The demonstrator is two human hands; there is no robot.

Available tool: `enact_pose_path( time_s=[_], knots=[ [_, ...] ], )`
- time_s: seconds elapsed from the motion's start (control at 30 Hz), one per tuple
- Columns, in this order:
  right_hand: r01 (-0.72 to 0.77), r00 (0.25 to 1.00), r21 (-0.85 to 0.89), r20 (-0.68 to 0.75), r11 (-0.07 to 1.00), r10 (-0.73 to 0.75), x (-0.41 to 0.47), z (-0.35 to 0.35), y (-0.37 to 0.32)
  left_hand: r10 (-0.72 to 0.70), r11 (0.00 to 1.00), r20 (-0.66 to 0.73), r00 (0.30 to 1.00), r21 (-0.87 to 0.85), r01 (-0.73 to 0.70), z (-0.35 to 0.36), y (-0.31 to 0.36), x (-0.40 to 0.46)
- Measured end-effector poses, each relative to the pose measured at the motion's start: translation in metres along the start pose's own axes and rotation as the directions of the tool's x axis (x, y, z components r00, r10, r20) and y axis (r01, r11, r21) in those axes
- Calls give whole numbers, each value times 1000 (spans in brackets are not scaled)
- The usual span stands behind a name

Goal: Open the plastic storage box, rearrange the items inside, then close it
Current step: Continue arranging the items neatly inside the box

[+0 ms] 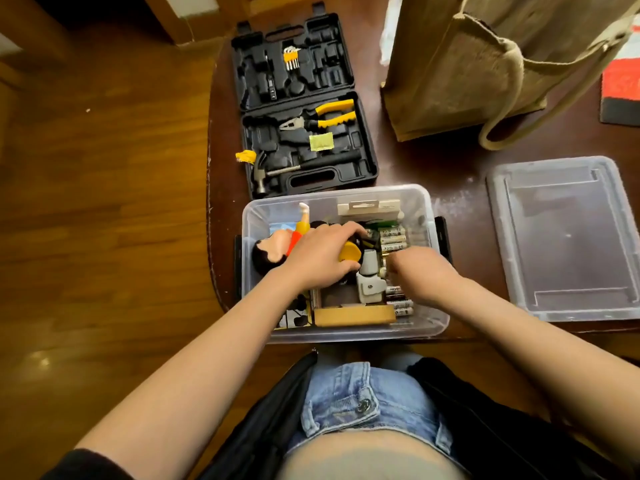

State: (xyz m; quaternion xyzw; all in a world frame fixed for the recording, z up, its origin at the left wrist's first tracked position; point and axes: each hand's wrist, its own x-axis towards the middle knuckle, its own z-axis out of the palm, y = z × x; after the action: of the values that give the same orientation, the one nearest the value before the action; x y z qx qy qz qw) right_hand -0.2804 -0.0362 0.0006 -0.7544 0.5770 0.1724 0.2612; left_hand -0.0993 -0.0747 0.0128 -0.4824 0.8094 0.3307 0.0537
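Both forearms reach from the near edge into the open box [420,202] at the near side of the table [433,161]. Left hand [320,256] lies palm down, fingers curled over a yellow-and-black item [351,251] beside one doll [273,245]. Right hand [420,268] is knuckles up, fingertips tucked down among the batteries [393,237]; what it grasps, cannot tell. One lid [568,237] lies right of the box, apart. One open tool case [301,105] sits far, holding one pliers [325,117] and one hammer [277,171]. One bag [485,64] stands far right.
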Motion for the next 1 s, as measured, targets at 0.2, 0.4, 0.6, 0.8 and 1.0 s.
enact_pose_path(
  time_s=[0.2, 0.4, 0.6, 0.8, 1.0],
  knots=[
    [91, 988, -376, 150, 922, -36, 21, -13, -2, -10, 999, -6, 1000, -41, 10, 0, -1, -2],
    [143, 971, -461, 239, 876, -33, 39, 17, -4, -3, 998, -49, 999, -60, 0, 3, -3, -3],
    [63, 979, -481, 202, 874, 41, 47, 30, -8, -1, 997, -72, 997, -71, -4, 5, -5, -3],
    [-27, 980, -206, 188, 978, 67, 42, 5, -8, 19, 992, -77, 997, -125, -29, 3, -5, -6],
    [-41, 991, 658, 125, 752, -55, 16, -29, 5, -12, 934, -118, 993, -357, -31, 0, -6, -11]
  ],
)
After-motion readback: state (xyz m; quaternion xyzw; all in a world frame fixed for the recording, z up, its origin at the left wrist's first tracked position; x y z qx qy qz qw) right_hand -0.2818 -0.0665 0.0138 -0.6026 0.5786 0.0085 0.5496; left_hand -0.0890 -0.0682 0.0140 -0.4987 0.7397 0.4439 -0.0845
